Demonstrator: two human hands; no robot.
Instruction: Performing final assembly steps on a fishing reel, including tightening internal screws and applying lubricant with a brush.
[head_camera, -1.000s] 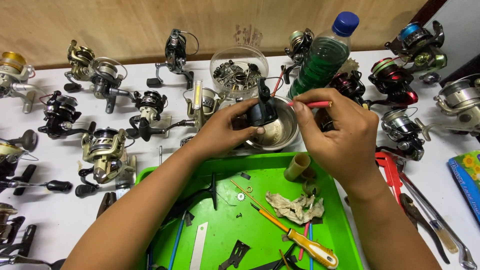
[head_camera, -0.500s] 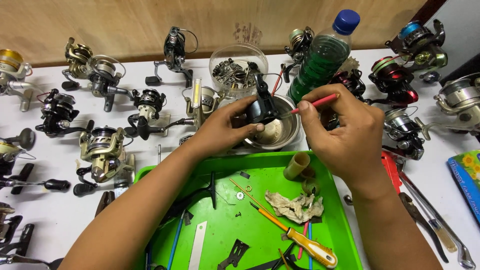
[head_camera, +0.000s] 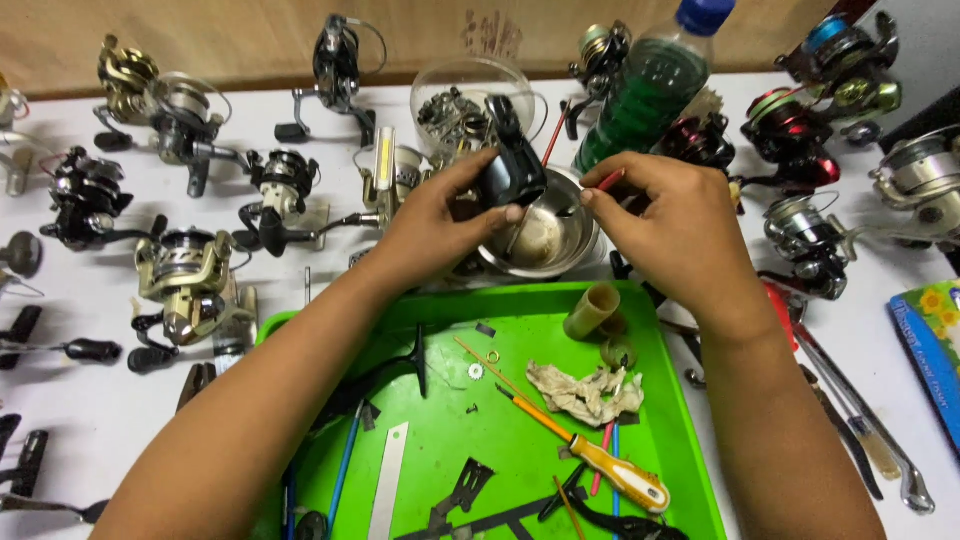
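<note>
**Clearance: tight at the back, open strip near the tray's middle**

My left hand (head_camera: 440, 225) and right hand (head_camera: 675, 225) hang over the steel bowl (head_camera: 545, 240), just off the green tray's (head_camera: 690, 440) back edge. Behind the bowl, a clear jar (head_camera: 455, 95) and a green bottle (head_camera: 645, 95) block any reach toward the table's (head_camera: 80, 310) back edge. Fishing reels (head_camera: 185, 275) crowd the left side; more reels (head_camera: 805, 240) and pliers (head_camera: 850, 400) fill the right. On the tray, bare green between my forearms gives room; a screwdriver (head_camera: 590, 455), a rag (head_camera: 585, 390) and a tan tube (head_camera: 592, 310) sit toward its right edge.
</note>
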